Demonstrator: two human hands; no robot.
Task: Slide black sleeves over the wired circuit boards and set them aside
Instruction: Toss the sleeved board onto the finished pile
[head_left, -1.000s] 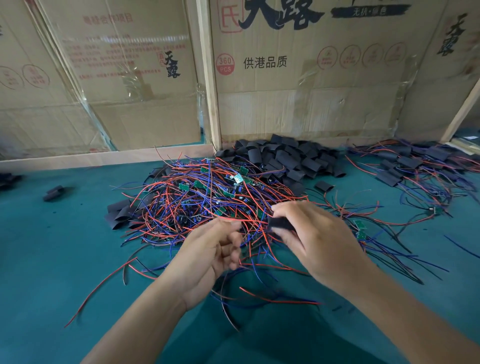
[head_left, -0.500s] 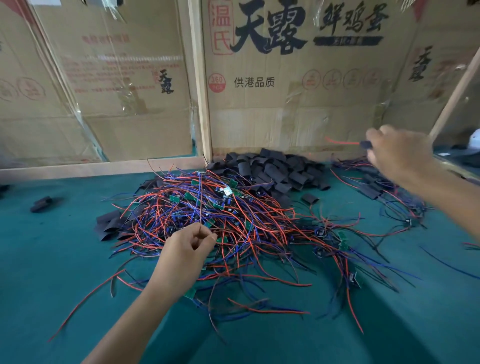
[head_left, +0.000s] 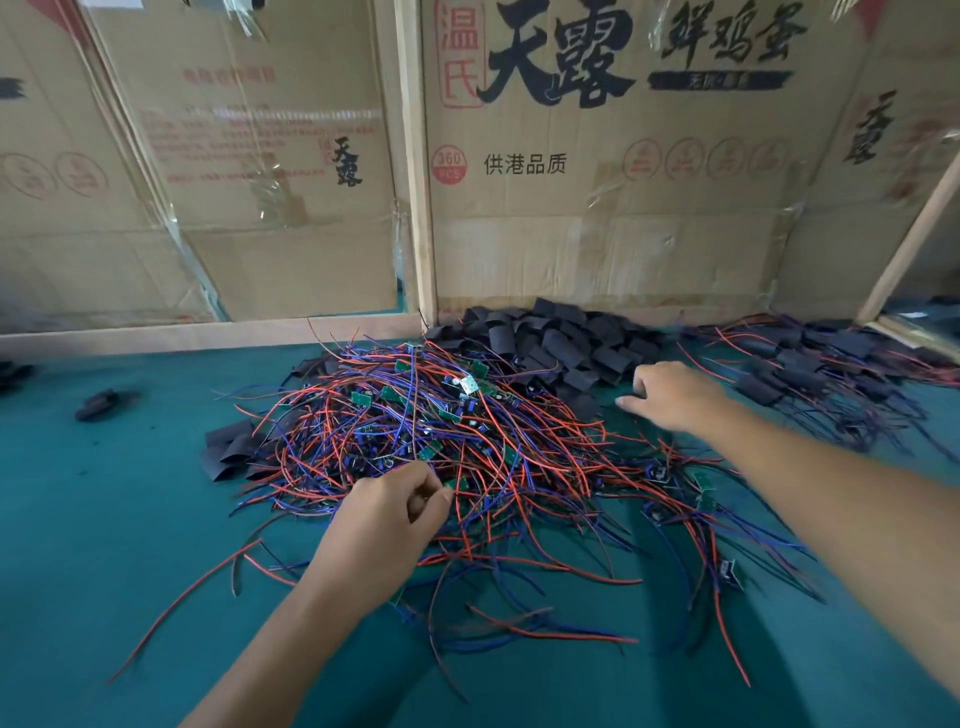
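Observation:
A tangled heap of small green circuit boards with red and blue wires (head_left: 441, 431) lies in the middle of the teal table. Behind it sits a pile of empty black sleeves (head_left: 561, 338). At the far right lies a pile of sleeved boards (head_left: 810, 374) with wires sticking out. My left hand (head_left: 384, 514) is at the near edge of the heap, fingers curled and pinching at a board or wire there. My right hand (head_left: 670, 395) hovers with spread fingers just right of the sleeve pile, holding nothing.
Cardboard sheets (head_left: 623, 208) on a wooden frame (head_left: 415, 171) wall off the back. A few flat black sleeves (head_left: 228, 447) lie left of the heap, and a stray one (head_left: 98, 405) sits far left. Loose wires trail over the teal surface (head_left: 104, 545) toward me.
My right hand carried a sleeved board up to the right pile, let it go, and has come back down beside the empty sleeves. My left hand stayed pinching in the heap.

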